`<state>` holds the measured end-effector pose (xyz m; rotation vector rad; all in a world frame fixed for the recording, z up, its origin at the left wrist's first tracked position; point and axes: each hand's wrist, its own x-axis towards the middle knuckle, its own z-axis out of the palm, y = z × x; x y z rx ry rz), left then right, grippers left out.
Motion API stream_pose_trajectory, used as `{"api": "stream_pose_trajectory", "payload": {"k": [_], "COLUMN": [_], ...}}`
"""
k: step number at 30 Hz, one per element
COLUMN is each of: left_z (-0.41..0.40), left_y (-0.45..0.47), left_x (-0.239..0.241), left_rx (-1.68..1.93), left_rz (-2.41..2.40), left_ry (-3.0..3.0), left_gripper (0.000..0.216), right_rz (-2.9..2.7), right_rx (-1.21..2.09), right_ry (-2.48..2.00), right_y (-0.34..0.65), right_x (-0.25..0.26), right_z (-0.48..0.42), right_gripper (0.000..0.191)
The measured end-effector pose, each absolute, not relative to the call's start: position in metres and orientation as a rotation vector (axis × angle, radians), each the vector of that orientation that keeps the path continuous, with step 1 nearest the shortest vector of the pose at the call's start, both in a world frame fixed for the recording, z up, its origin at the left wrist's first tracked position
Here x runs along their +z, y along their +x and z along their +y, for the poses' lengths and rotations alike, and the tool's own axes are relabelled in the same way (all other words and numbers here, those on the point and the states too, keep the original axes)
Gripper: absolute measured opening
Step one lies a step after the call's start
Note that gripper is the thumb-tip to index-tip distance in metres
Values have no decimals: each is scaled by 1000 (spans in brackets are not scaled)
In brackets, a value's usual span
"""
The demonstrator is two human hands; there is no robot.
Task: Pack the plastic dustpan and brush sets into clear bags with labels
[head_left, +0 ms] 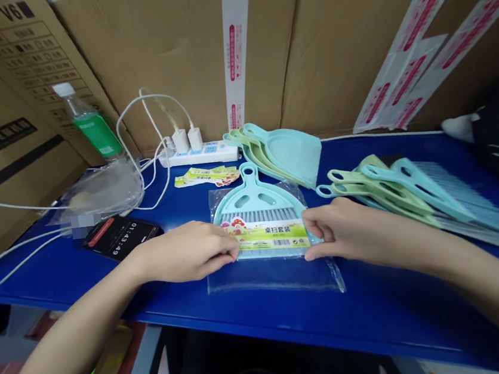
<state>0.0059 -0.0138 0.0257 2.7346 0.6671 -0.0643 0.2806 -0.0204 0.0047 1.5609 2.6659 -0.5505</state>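
1. One pale-blue dustpan-and-brush set (255, 197), green-labelled, is laid in a clear plastic bag (269, 281) on the blue table (182, 306).
2. Handle (249, 182) pointed toward cardboard (153, 54); handle-to-lip axis aligned front-to-back.
3. Lower sides pinched by left hand (197, 247) and right hand (344, 230).

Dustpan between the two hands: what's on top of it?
Brush bristles and a printed card lie over the dustpan; whatever is directly beneath the card can't be seen.

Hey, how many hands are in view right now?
2: left hand at the left side of the labelled light-blue dustpan, right hand at its right side.
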Motion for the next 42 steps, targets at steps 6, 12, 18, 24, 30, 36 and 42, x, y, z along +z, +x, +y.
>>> {"api": "stream_pose_trajectory", "payload": {"k": [6,12,18,24,30,36,42], "left_z": [-16,-22,-30,-31,-27,-26,-27], "left_y": [8,7,10,12,12,14,13], "left_x": [31,29,28,29,27,30,33], "left_rx": [-133,-7,-52,-126,-79,-95,-158], "left_rz": [623,540,542,566,617,694,728], "left_ry": [2725,2759,2747,2762,2778,2721,2652], "left_gripper": [19,44,42,31,17,16,17], "right_rz": [2649,2661,2705,2628,2667,2611,2551], "right_rx": [-506,-526,-523,-545,-494,-548,-632], "right_ry": [1570,1566,1536,1553,1527,1563,1564], "right_y": [278,278,279,278,276,276,276], "right_x": [6,4,3,5,7,8,10], "right_z": [-23,-25,-25,-26,-27,-28,-31], "right_gripper": [44,44,43,42,43,40,37]}}
